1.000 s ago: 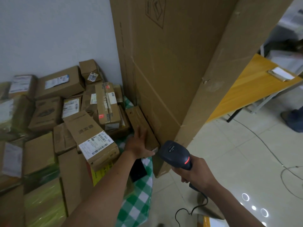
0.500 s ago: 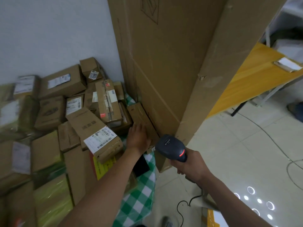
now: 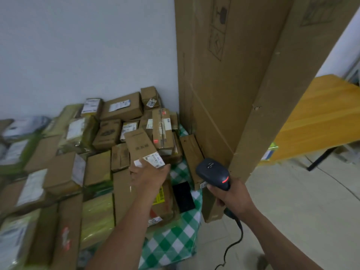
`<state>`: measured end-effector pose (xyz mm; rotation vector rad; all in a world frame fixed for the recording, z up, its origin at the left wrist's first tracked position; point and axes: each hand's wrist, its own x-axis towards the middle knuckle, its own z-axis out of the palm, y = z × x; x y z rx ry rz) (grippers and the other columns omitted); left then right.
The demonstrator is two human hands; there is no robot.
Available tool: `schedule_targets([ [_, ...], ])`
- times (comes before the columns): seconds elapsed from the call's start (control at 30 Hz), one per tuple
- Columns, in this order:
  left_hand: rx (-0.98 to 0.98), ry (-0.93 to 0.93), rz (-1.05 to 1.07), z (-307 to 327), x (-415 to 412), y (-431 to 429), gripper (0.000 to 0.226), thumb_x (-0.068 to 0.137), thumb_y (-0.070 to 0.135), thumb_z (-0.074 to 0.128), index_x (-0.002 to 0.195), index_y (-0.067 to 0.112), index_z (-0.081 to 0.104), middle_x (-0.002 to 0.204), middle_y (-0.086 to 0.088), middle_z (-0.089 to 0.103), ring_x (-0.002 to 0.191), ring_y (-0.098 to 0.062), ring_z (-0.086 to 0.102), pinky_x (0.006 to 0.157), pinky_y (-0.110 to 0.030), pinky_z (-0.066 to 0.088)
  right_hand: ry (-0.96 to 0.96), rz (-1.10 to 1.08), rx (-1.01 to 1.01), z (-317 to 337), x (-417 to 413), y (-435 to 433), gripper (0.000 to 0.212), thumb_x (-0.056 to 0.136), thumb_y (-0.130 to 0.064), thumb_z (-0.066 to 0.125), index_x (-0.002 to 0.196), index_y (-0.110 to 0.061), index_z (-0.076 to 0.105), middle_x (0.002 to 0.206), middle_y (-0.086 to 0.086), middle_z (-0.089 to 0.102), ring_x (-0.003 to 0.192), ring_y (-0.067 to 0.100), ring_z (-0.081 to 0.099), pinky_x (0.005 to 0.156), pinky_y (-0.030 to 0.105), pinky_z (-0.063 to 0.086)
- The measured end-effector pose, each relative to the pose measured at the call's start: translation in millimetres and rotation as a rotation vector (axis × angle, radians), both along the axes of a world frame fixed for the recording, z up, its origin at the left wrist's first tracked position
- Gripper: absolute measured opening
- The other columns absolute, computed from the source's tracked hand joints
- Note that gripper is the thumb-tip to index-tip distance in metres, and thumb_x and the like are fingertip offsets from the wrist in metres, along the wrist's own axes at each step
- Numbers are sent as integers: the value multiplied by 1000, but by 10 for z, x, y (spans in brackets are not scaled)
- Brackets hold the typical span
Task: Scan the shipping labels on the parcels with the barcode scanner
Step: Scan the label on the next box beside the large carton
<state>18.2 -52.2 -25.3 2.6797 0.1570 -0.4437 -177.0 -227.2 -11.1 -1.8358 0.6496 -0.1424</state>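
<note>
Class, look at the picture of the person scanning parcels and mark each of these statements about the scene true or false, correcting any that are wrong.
1. The right hand holds the barcode scanner. True.
2. The left hand rests on the orange table. False: it grips the near end of a labelled parcel in the pile.
3. The scanner is cordless. False: a black cable runs down from its handle.
4. A green and white checked cloth lies under the parcels. True.
5. The tall cardboard box lies flat on the floor. False: it stands upright by the wall.
</note>
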Motion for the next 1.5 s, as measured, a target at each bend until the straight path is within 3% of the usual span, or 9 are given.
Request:
schedule_targets([
  [0.23, -243, -82, 84, 11, -208, 172, 125, 64, 63, 71, 157, 18, 0, 143, -17, 41, 127, -34, 44, 99, -46, 48, -5, -7, -9, 36, -30, 56, 46, 86, -26, 76, 49, -6, 57, 47, 11, 61, 42, 13, 56, 51, 30, 44],
  [0.47, -320, -414, 11, 185, -568, 7, 100, 73, 49, 70, 155, 26, 17, 140, -9, 24, 120, -34, 43, 96, -44, 51, -52, -87, 26, 94, -103, 32, 41, 86, -24, 76, 52, -5, 63, 47, 8, 63, 43, 14, 58, 47, 25, 45],
  [0.67, -416, -209, -200, 145, -657, -399, 84, 76, 57, 64, 151, 32, 33, 136, -7, 36, 126, -27, 44, 103, -36, 45, -51, -167, 19, 126, -208, -55, 44, 86, -24, 76, 47, -7, 61, 47, 8, 62, 45, 17, 58, 53, 31, 46],
  [0.77, -413, -142, -221, 44, -692, -558, 78, 79, 63, 59, 147, 33, 36, 124, -3, 44, 112, -22, 52, 92, -33, 49, -15, -178, 6, 138, -276, -121, 42, 86, -23, 75, 51, -7, 60, 46, 6, 61, 42, 14, 56, 50, 29, 46],
  [0.93, -484, 95, -287, -194, -653, -862, 98, 82, 59, 67, 158, 28, 12, 147, -11, 33, 126, -26, 51, 64, -7, 48, 5, -182, -49, 184, -357, -214, 27, 84, -17, 77, 65, -2, 64, 53, 12, 65, 45, 14, 58, 52, 34, 48],
  [1.0, -442, 180, -337, -252, -624, -962, 103, 82, 57, 69, 158, 28, 5, 154, -12, 32, 131, -28, 49, 84, -21, 56, 12, -182, -70, 192, -363, -224, 21, 83, -16, 78, 72, -3, 65, 60, 16, 68, 50, 20, 61, 56, 39, 52],
  [1.1, -285, 202, -336, -344, -560, -1002, 109, 80, 63, 65, 158, 29, -4, 159, -16, 22, 141, -34, 35, 112, -44, 39, 20, -174, -93, 171, -361, -244, 18, 82, -17, 79, 76, -5, 66, 65, 20, 68, 54, 25, 60, 55, 40, 50],
  [1.3, -98, 142, -459, -471, -449, -945, 104, 75, 77, 59, 157, 35, 10, 157, -19, 13, 144, -39, 16, 115, -46, 24, 26, -155, -138, 11, -355, -310, 28, 80, -10, 78, 76, 13, 63, 67, 30, 63, 53, 24, 53, 51, 34, 41],
  [1.5, -73, 90, -658, -482, -355, -840, 80, 87, 65, 54, 155, 37, 22, 157, -14, 18, 144, -38, 20, 117, -52, 26, 20, -79, -281, -48, -259, -234, 24, 75, -16, 83, 70, 0, 66, 58, 12, 66, 54, 24, 64, 48, 34, 43],
])
